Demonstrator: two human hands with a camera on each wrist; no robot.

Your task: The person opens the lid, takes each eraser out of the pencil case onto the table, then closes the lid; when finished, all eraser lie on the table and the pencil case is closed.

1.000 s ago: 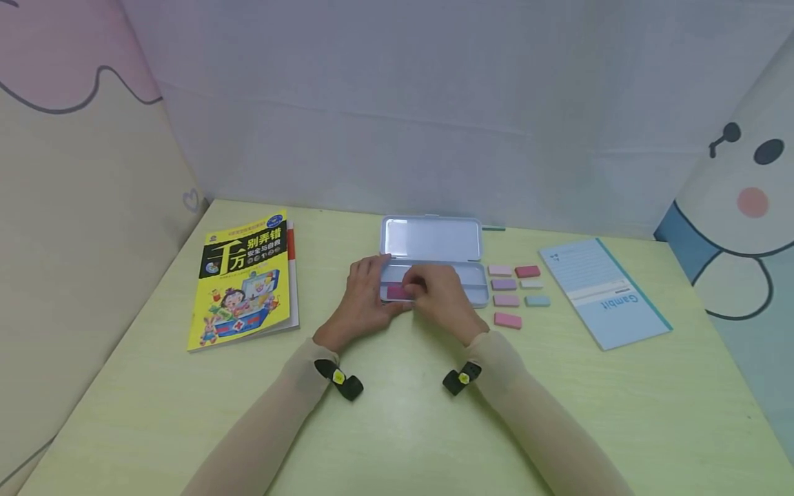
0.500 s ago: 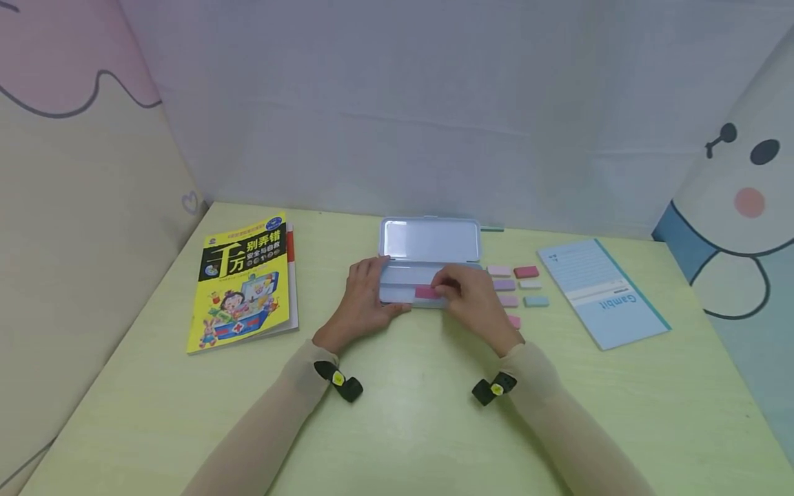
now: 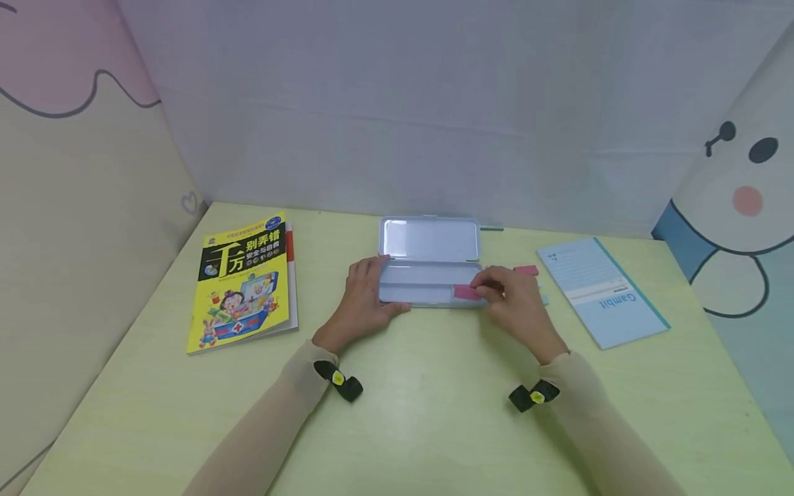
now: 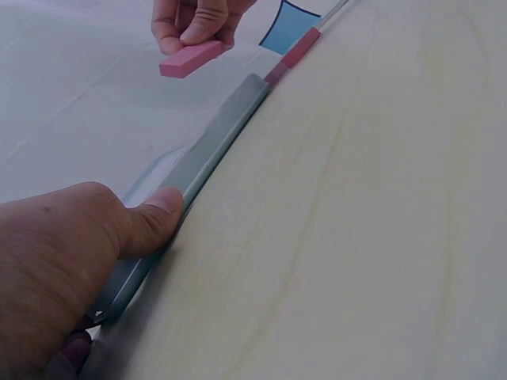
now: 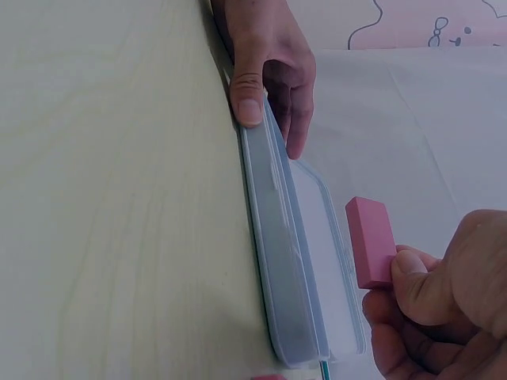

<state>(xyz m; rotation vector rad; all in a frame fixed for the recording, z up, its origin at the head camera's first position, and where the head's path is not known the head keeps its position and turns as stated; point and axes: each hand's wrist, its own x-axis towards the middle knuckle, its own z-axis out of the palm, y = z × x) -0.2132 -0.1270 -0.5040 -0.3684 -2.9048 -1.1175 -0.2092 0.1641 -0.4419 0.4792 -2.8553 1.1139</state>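
Observation:
An open pale blue pencil case lies at the middle back of the table, its lid tipped back. My left hand holds the case's left end, the thumb on the front wall and the fingers at the side. Between thumb and fingers, my right hand pinches a pink eraser by one end. In the right wrist view this eraser is raised above the case's rim. A darker pink eraser shows beyond my right hand, which hides most of the other erasers.
A yellow book lies on another book at the left. To the right is a pale blue notebook marked Gambit. A white cloth hangs behind the table.
My right hand has lifted the pink eraser from the left part of the case and carried it rightward to the case's right end. The left hand stays in place.

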